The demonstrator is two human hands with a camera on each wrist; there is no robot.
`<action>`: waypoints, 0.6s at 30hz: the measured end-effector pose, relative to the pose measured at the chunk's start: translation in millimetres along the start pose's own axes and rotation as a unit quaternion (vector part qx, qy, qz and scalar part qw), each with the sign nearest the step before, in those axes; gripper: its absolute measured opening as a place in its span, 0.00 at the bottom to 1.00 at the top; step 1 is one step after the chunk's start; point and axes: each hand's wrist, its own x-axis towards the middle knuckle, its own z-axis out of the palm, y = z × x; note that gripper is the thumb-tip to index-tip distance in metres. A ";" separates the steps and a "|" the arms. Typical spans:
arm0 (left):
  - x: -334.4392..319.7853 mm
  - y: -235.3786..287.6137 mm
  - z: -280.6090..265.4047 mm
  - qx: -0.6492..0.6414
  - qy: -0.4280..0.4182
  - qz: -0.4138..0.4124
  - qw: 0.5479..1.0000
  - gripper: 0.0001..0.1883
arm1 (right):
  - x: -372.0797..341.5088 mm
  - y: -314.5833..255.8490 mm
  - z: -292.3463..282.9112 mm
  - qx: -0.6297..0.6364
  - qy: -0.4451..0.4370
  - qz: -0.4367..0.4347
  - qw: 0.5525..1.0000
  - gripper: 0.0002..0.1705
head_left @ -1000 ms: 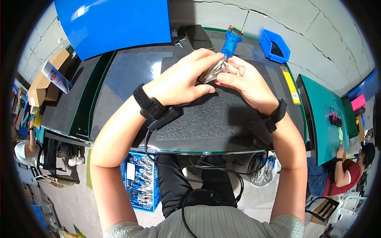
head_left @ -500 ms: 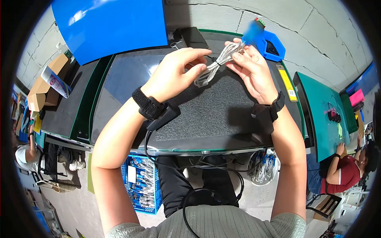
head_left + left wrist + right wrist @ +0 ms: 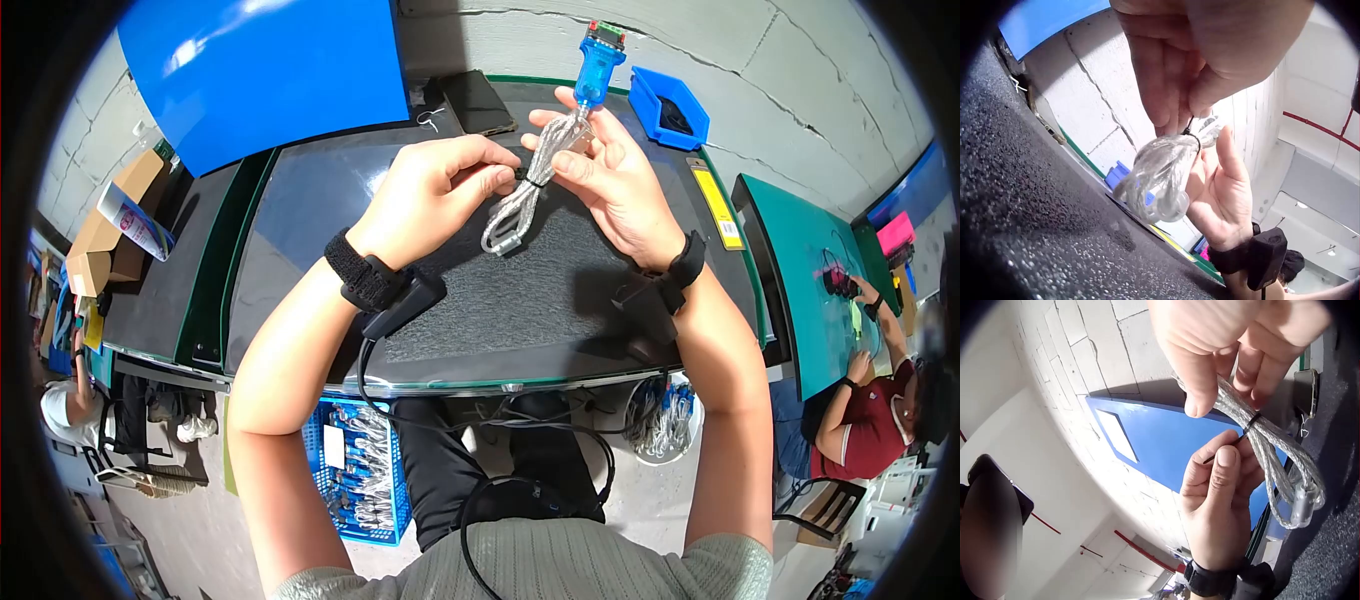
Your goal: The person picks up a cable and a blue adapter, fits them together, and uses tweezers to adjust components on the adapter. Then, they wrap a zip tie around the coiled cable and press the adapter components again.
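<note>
A coiled grey braided cable hangs over the table, bound at its middle by a thin black tie. At its upper end a translucent blue connector carries a green terminal block and points toward the wall. My right hand holds the coil just below the connector, thumb against the strands. From the left, my left hand pinches the tail of the tie between thumb and index finger. The coil's loose loops dangle below the tie, a clear plastic plug cover among them.
A dark textured mat covers the table. Behind stand a blue bin, a black phone-like slab and a blue panel. Beneath are a blue basket and a white bucket of similar cables. A person sits at right.
Both hands were gathered over the coil; the right hand then swung it up and right. Now the coil is back nearer the middle, and the left thumb and finger have come onto the tie.
</note>
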 end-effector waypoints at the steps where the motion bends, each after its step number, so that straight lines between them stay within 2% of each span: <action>1: -0.2 -0.2 -0.1 -0.005 -0.008 0.010 1.000 0.10 | -0.2 -1.1 0.1 0.001 0.001 -0.001 1.000 0.40; 4: 0.1 -3.2 0.1 -0.028 -0.016 0.019 0.999 0.10 | -0.3 -3.5 -1.1 0.009 0.016 0.000 1.000 0.41; 6: 0.9 -6.4 -0.1 -0.046 -0.018 0.021 0.999 0.10 | 0.0 -2.0 -3.7 0.015 -0.005 -0.016 1.000 0.42; 9: 0.6 -5.5 -1.0 -0.079 -0.049 0.005 0.996 0.14 | -1.2 -3.9 -3.8 0.017 -0.009 -0.022 1.000 0.40; 11: -1.3 1.6 0.7 -0.188 -0.023 -0.062 0.980 0.19 | -2.2 -6.9 -5.4 0.031 0.014 -0.018 0.999 0.38; 12: -1.1 -0.8 -1.6 -0.205 -0.044 -0.078 0.975 0.23 | -2.0 -8.6 -6.7 0.043 0.035 -0.012 0.998 0.35; 13: -1.9 -1.2 -1.4 -0.204 -0.048 -0.077 0.975 0.23 | -1.2 -8.2 -10.7 0.043 0.039 -0.015 0.998 0.35; 15: -3.2 -1.3 0.8 -0.203 -0.092 -0.145 0.964 0.23 | 1.4 -7.4 -22.1 0.147 0.022 -0.030 0.988 0.31; 16: -3.3 -5.0 1.0 -0.131 -0.138 -0.148 0.971 0.22 | 3.0 -10.0 -23.9 0.151 0.032 -0.031 0.987 0.25; 17: -2.0 -20.6 0.9 -0.001 -0.196 -0.023 0.980 0.20 | 5.5 -11.5 -27.9 0.147 0.038 -0.036 0.988 0.25; 18: -1.5 -24.1 -1.5 0.029 -0.229 0.017 0.973 0.18 | 8.2 -12.2 -34.0 0.166 0.033 -0.031 0.985 0.23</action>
